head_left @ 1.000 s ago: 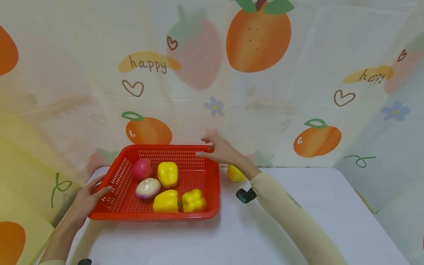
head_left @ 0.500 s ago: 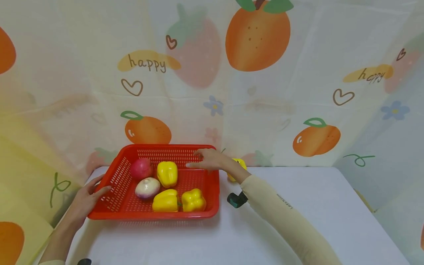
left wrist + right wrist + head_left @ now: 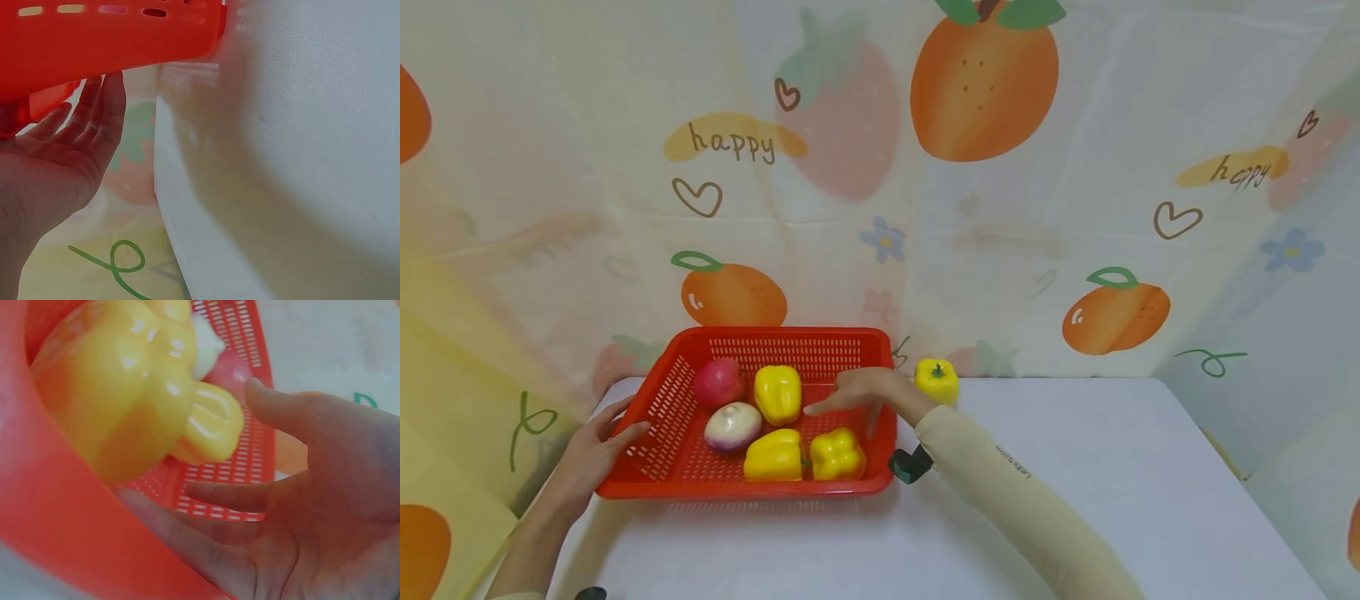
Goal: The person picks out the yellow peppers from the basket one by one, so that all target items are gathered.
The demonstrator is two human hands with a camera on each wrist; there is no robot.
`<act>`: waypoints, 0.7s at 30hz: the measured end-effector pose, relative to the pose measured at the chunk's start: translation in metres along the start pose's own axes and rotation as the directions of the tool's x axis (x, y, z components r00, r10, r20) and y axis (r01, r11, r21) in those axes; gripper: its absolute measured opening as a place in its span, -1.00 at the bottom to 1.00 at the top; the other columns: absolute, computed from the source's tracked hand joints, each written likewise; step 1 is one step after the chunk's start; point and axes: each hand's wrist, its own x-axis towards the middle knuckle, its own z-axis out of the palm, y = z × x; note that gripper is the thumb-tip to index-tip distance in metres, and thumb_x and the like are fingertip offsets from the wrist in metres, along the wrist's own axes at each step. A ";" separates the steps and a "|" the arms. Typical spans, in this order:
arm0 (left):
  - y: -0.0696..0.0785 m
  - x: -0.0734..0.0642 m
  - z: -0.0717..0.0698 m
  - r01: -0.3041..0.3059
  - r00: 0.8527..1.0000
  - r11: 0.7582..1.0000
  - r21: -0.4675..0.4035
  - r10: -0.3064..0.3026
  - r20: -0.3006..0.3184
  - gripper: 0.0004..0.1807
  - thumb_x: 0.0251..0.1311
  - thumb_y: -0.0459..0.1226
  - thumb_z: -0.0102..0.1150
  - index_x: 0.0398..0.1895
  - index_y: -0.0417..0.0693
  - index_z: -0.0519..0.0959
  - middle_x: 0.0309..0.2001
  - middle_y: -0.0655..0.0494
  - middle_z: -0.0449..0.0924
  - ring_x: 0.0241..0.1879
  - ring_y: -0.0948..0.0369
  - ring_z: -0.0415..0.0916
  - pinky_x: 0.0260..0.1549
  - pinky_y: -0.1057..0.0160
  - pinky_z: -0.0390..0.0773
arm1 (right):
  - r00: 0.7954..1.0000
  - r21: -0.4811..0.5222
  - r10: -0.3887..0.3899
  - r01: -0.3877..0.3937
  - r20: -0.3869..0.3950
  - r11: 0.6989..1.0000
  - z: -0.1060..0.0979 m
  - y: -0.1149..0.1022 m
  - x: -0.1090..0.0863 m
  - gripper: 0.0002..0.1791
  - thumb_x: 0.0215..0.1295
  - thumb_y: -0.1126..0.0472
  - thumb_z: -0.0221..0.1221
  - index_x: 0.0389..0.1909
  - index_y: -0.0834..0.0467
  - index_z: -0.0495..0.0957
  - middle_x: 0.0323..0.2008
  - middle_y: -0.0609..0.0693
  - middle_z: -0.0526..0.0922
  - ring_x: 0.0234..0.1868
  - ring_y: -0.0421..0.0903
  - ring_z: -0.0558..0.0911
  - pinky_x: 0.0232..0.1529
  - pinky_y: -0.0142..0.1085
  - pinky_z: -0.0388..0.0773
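The left hand (image 3: 587, 458) is holding the near-side wall of a red basket (image 3: 745, 490), its thumb lying over the rim and its other fingers partly hiding behind; the left wrist view is cutting off most of the basket. The right hand (image 3: 859, 390) is hovering inside it, fingers relaxed and parted, some hard to make out from above. The slotted, glossy basket is spanning the space between both hands. Just left of the right hand, a blocky yellow pepper (image 3: 778, 394) is sitting; nearer the person, a ridged pepper (image 3: 773, 456) and a lobed pepper (image 3: 837, 455) are lying side by side. Toward the left hand, a pale, purple-edged vegetable (image 3: 733, 427) is resting beside a pinkish-red fruit (image 3: 718, 382). Beyond the right wrist, another pepper (image 3: 936, 379) is showing its green stem, the forearm covering its edge.
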 end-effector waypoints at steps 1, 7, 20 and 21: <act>0.001 0.000 0.000 -0.002 1.000 1.000 -0.004 0.002 0.001 -0.23 0.47 -0.05 -0.07 0.52 -0.29 -0.05 0.24 -0.50 0.24 -0.35 0.31 0.53 -0.37 0.27 0.61 | 1.000 0.002 0.016 -0.016 0.012 1.000 0.001 0.000 0.001 -0.27 0.17 -0.32 0.22 0.12 0.18 0.46 -0.04 0.06 0.53 -0.19 -0.06 0.61 -0.35 -0.28 0.64; 0.001 0.000 0.001 0.005 1.000 1.000 -0.011 -0.005 0.007 -0.22 0.46 -0.03 -0.07 0.52 -0.28 -0.06 0.26 -0.51 0.22 -0.34 0.31 0.53 -0.36 0.28 0.62 | 0.997 -0.052 0.048 -0.045 0.061 0.998 0.006 0.000 0.005 -0.30 0.10 -0.33 0.27 0.05 0.11 0.49 -0.09 -0.02 0.52 -0.13 -0.08 0.55 -0.24 -0.26 0.62; 0.000 0.000 0.001 -0.005 1.000 1.000 -0.007 0.005 -0.008 -0.24 0.47 -0.05 -0.06 0.51 -0.30 -0.04 0.24 -0.50 0.23 -0.36 0.31 0.53 -0.37 0.28 0.62 | 0.978 -0.040 0.070 -0.064 0.194 0.997 0.014 -0.004 0.005 -0.34 0.04 -0.36 0.30 -0.06 0.07 0.47 -0.14 -0.02 0.55 -0.10 -0.07 0.55 -0.21 -0.25 0.63; 0.000 0.000 0.000 0.000 1.000 1.000 -0.007 0.000 -0.007 -0.24 0.47 -0.05 -0.07 0.52 -0.30 -0.04 0.25 -0.50 0.23 -0.36 0.31 0.53 -0.37 0.28 0.62 | 0.977 -0.037 0.071 -0.065 0.201 0.997 0.015 -0.004 0.005 -0.33 0.05 -0.36 0.29 -0.04 0.07 0.46 -0.13 -0.01 0.54 -0.09 -0.07 0.54 -0.21 -0.25 0.63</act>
